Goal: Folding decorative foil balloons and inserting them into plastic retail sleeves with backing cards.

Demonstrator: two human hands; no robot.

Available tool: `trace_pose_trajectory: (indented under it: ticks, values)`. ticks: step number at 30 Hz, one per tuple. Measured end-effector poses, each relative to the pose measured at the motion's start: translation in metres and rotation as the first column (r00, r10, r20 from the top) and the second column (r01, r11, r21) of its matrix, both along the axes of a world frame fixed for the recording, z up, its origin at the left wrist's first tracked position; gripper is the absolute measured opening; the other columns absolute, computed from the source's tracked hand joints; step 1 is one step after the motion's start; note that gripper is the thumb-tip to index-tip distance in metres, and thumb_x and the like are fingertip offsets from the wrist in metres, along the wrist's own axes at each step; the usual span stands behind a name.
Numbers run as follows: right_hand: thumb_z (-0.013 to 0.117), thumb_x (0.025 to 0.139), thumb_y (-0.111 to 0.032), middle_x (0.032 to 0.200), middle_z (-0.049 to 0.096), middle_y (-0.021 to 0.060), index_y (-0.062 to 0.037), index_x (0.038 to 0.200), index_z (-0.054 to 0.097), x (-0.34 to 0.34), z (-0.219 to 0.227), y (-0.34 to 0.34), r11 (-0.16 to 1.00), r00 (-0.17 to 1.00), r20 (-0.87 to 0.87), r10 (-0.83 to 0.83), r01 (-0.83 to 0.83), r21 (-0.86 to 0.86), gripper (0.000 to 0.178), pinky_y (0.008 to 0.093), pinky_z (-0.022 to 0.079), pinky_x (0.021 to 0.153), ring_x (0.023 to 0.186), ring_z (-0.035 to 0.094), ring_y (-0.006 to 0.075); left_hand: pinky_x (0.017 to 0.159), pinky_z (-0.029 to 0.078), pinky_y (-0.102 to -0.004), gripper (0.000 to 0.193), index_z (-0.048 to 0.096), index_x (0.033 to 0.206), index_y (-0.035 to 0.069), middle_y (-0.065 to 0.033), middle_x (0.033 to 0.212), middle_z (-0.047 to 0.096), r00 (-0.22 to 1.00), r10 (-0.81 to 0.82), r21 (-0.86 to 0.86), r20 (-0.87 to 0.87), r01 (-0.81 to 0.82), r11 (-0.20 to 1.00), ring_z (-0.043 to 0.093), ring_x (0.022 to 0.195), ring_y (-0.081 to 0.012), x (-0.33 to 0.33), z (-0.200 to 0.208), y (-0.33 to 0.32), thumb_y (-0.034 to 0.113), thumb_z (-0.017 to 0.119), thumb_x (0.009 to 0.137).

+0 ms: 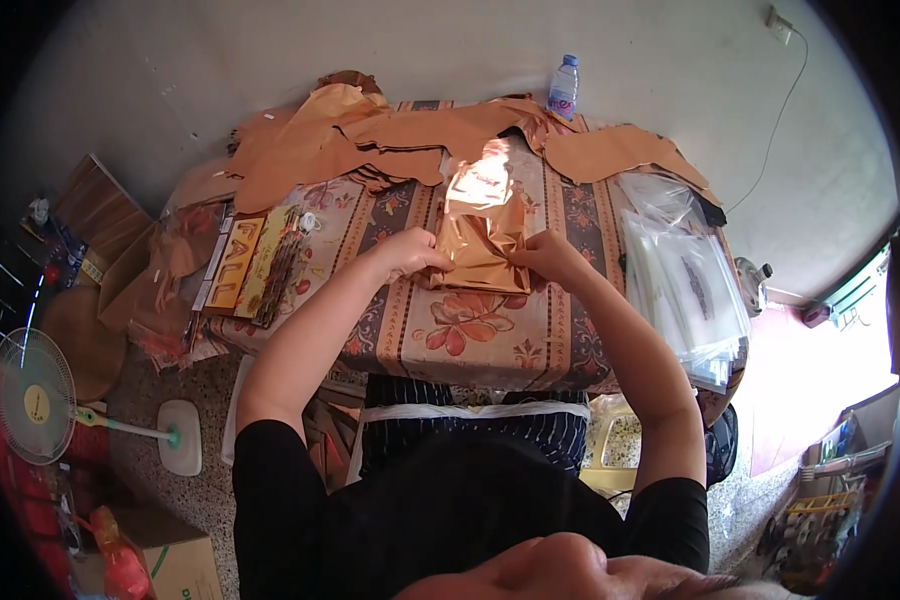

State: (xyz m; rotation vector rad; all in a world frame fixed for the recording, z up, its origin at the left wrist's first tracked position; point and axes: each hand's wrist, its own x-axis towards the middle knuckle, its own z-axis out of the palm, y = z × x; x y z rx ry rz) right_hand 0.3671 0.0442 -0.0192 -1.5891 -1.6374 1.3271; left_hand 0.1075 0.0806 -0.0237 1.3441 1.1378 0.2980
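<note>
A shiny copper-coloured foil piece (482, 232), creased and catching bright light at its far end, lies on the flowered tablecloth (450, 360) right in front of me. My left hand (413, 254) pinches its near left edge between thumb and fingers. On the opposite side, my right hand (552, 260) is closed on the near right edge. Whether the foil is a sheet or a flat bag I cannot tell. Beyond it, matte brown cut pieces (415, 130) lie in overlapping layers across the back of the table.
Left of my forearm are stacks of printed strips (238, 262). Clear plastic bags (680, 275) are piled at the right edge. A water bottle (563, 88) stands at the back by the wall. On the floor to the left is a fan (33, 397), with a cardboard box (180, 562) nearer.
</note>
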Motion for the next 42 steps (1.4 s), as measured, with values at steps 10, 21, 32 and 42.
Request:
trace_pose_trajectory:
  ticks: [10, 21, 32, 42]
  values:
    - [0.067, 0.083, -0.019, 0.062, 0.064, 0.0142, 0.0114, 0.082, 0.066, -0.001, 0.001, 0.007, 0.997, 0.994, 0.103, 0.028, -0.021, -0.071, 0.03, 0.0302, 0.054, 0.044, 0.048, 0.063, 0.0192, 0.067, 0.05, -0.0257, 0.026, 0.061, 0.106, -0.007, -0.0098, 0.093, 0.066, 0.977, 0.203, 0.414, 0.072, -0.214, 0.885, 0.063, 0.078, -0.0131, -0.012, 0.003, -0.037, 0.012, 0.063, 0.089]
    - [0.066, 0.083, -0.018, 0.062, 0.063, 0.0136, 0.0108, 0.083, 0.066, 0.003, -0.005, 0.01, 0.998, 0.995, 0.087, 0.054, -0.05, -0.045, 0.029, 0.0297, 0.053, 0.044, 0.048, 0.063, 0.0189, 0.066, 0.049, -0.0289, 0.029, 0.053, 0.113, 0.002, -0.0079, 0.08, 0.065, 0.981, 0.169, 0.773, 0.092, -0.177, 0.609, 0.062, 0.072, -0.0159, -0.012, -0.021, -0.058, 0.014, 0.063, 0.088]
    - [0.066, 0.081, -0.02, 0.061, 0.062, 0.0119, 0.0088, 0.081, 0.067, -0.005, 0.001, 0.0, 1.0, 0.987, 0.162, 0.005, -0.006, 0.004, 0.028, 0.0301, 0.051, 0.045, 0.049, 0.062, 0.018, 0.062, 0.048, -0.0302, 0.04, 0.049, 0.114, 0.003, -0.0068, 0.075, 0.06, 0.967, 0.222, 0.841, -0.124, -0.016, 0.54, 0.06, 0.066, -0.0176, 0.001, -0.024, -0.065, 0.01, 0.07, 0.081]
    - [0.063, 0.087, -0.025, 0.057, 0.061, 0.0065, 0.0054, 0.076, 0.067, -0.005, -0.012, -0.002, 0.992, 0.977, 0.209, 0.027, -0.052, 0.114, 0.033, 0.0258, 0.043, 0.043, 0.044, 0.054, 0.0109, 0.086, 0.046, -0.0391, 0.027, 0.058, 0.103, 0.004, -0.0118, 0.102, 0.057, 0.962, 0.215, 0.986, -0.166, 0.156, 0.066, 0.056, 0.101, -0.0301, 0.004, -0.022, -0.07, 0.007, 0.069, 0.079]
